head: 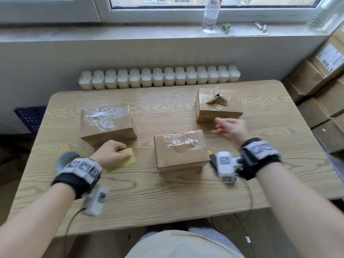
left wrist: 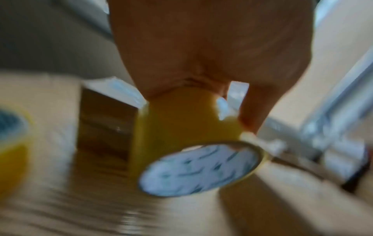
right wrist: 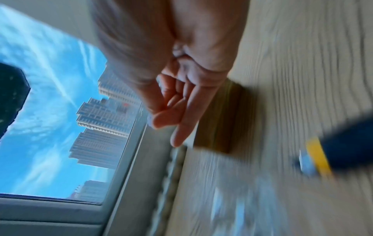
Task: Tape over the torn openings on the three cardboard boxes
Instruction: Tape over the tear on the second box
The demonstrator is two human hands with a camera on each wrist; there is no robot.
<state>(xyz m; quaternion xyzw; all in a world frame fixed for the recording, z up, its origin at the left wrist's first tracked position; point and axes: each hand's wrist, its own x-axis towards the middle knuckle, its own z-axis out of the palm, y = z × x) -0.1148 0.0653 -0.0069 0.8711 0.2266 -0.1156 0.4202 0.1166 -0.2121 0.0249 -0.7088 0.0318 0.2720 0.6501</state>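
The left hand (head: pixel 111 153) has its grip curled round a yellow tape roll (head: pixel 126 159); the head view shows only a corner of the roll past the knuckles, while the left wrist view shows its barrel and a white end face (left wrist: pixel 198 170) whose print is too blurred to read. A second roll (head: pixel 68 158) lies flat on the bench (head: pixel 167 198) just behind and left of that grip, half hidden by the wristband. The right hand (head: pixel 230 128) hovers with its grip empty, fingers loosely bent, forefinger (right wrist: pixel 183 127) out; both wrist views are smeared by motion. Near this grip, behind the wrist camera, lies a yellow-and-dark tool (head: pixel 212 157), mostly hidden, so what it is cannot be told. Three boxes stand on the bench: the middle box (head: pixel 181 151) between the two grips, the left box (head: pixel 108 124) just beyond the left grip, both with crinkled clear tape on top, and the right box (head: pixel 218 104) just beyond the right grip, its torn flap gaping. Farther off, a clear bottle (head: pixel 211 14) on the sill is cut off at the top, and stacked cartons (head: pixel 320 75) at right carry a label too small to read.
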